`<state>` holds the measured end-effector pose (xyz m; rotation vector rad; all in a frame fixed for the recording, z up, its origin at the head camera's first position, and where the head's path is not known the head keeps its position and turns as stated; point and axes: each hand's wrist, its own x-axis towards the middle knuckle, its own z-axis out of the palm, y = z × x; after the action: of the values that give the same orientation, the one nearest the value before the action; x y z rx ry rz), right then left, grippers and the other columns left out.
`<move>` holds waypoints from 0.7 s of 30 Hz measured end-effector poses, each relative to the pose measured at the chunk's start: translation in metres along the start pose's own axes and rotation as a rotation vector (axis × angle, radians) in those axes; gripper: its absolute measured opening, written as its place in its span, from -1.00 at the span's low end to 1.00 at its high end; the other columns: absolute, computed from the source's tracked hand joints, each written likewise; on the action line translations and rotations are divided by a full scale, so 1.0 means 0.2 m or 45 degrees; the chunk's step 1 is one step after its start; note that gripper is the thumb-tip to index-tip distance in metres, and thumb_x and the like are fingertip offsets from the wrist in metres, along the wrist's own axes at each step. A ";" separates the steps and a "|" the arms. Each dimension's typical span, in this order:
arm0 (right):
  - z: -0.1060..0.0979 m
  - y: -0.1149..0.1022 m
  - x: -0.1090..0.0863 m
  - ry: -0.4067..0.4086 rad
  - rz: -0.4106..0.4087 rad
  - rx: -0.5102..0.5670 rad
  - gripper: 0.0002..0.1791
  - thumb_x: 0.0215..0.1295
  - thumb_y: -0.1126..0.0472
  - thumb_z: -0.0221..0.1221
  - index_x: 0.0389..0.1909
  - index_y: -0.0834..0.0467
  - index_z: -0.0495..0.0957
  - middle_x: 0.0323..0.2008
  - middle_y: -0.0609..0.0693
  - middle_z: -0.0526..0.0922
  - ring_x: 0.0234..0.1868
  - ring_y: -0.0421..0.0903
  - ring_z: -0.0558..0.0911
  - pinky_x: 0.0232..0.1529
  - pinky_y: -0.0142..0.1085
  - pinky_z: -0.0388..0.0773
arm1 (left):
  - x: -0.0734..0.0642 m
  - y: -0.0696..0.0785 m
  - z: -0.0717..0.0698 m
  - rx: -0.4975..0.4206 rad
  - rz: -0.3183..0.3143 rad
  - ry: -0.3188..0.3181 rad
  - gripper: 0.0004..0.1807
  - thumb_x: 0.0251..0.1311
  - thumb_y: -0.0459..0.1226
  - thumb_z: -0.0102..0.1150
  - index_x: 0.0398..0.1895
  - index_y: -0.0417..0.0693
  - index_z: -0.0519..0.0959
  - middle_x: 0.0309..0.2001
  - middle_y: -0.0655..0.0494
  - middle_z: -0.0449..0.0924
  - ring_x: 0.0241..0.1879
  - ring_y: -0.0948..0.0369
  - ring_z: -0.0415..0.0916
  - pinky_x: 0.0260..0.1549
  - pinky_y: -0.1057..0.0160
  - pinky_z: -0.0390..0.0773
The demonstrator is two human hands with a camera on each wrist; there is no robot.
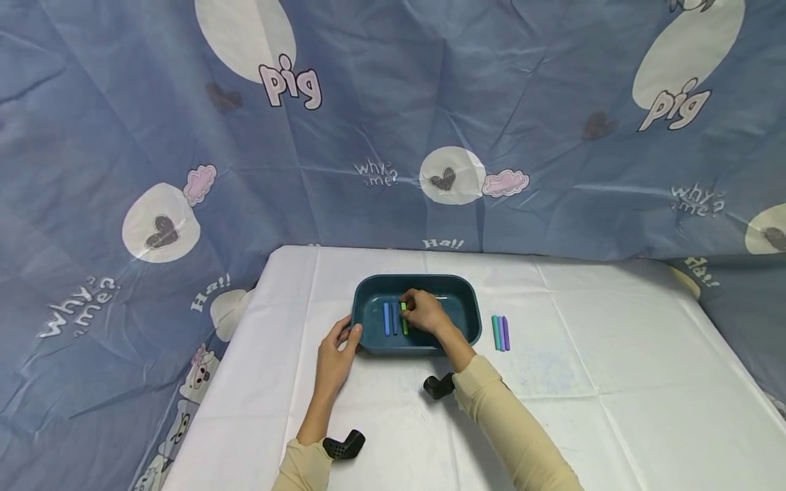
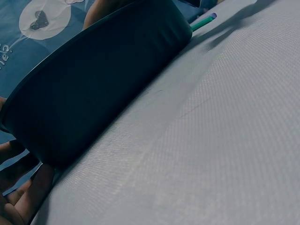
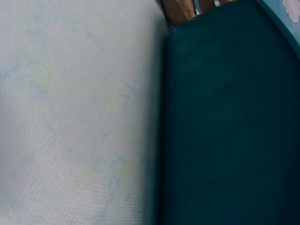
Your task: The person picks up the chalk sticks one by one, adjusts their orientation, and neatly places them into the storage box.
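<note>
A dark teal tray [image 1: 417, 350] stands on the white-covered table. Inside, my right hand [image 1: 425, 312] pinches a green crayon-like stick [image 1: 405, 326] at its upper part. Left of it, a dark blue stick [image 1: 396, 320] and a lighter blue stick [image 1: 386, 320] lie side by side on the tray floor. My left hand [image 1: 336, 356] rests at the tray's front left corner, its fingers and thumb spread against the outer wall [image 2: 84, 98]. In the right wrist view, fingertips [image 3: 180, 10] show at the tray's far corner; the pinched stick is hidden there.
To the right of the tray, teal [image 1: 495, 333], light purple [image 1: 501, 333] and dark purple [image 1: 506, 334] sticks lie side by side. Faint coloured smudges mark the white cloth [image 1: 546, 368]. A blue printed curtain [image 1: 368, 123] hangs behind the table. A black device is worn on each wrist.
</note>
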<state>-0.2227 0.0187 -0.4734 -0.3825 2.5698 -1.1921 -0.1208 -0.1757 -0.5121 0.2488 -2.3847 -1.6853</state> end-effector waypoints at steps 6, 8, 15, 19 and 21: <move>-0.02 0.03 -0.02 0.010 -0.027 0.148 -0.67 0.22 0.36 0.17 0.02 0.29 0.50 -0.29 0.14 0.60 -0.49 -0.17 0.59 -0.47 -0.36 0.57 | -0.01 0.01 0.00 0.004 -0.002 0.005 -0.45 0.22 0.11 0.11 0.19 0.06 0.48 0.01 -0.05 0.64 0.08 0.07 0.56 0.14 -0.01 0.44; -0.04 0.04 -0.03 0.005 -0.041 0.230 -0.65 0.21 0.39 0.14 0.05 0.32 0.47 -0.31 0.14 0.59 -0.49 -0.18 0.58 -0.46 -0.33 0.59 | -0.01 0.00 0.00 0.003 -0.006 0.005 -0.45 0.22 0.11 0.11 0.19 0.06 0.48 0.01 -0.05 0.64 0.08 0.06 0.56 0.15 -0.01 0.43; -0.10 0.09 -0.07 0.038 -0.043 0.370 -0.63 0.26 0.40 0.09 0.10 0.34 0.42 -0.24 0.17 0.56 -0.33 -0.05 0.66 -0.35 -0.23 0.66 | -0.01 0.00 0.00 0.001 -0.005 0.001 -0.46 0.22 0.10 0.12 0.19 0.06 0.48 0.01 -0.05 0.64 0.07 0.07 0.56 0.13 0.01 0.45; -0.13 0.09 -0.10 0.062 -0.062 0.354 -0.63 0.28 0.36 0.10 0.11 0.32 0.42 -0.21 0.20 0.57 -0.30 0.08 0.68 -0.36 -0.19 0.65 | 0.00 0.00 0.00 0.003 -0.001 0.010 -0.46 0.22 0.10 0.11 0.19 0.05 0.48 0.02 -0.05 0.63 0.07 0.07 0.56 0.13 0.00 0.45; -0.15 0.09 -0.12 0.073 -0.071 0.333 -0.62 0.28 0.34 0.12 0.12 0.30 0.43 -0.19 0.19 0.58 -0.28 0.09 0.67 -0.36 -0.20 0.64 | 0.00 0.00 0.00 -0.002 0.002 0.008 -0.46 0.23 0.09 0.11 0.19 0.05 0.47 0.03 -0.05 0.63 0.07 0.07 0.56 0.12 0.01 0.46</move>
<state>-0.2138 0.0584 -0.4648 -0.3671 2.4196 -1.5568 -0.1201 -0.1753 -0.5122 0.2512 -2.3782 -1.6833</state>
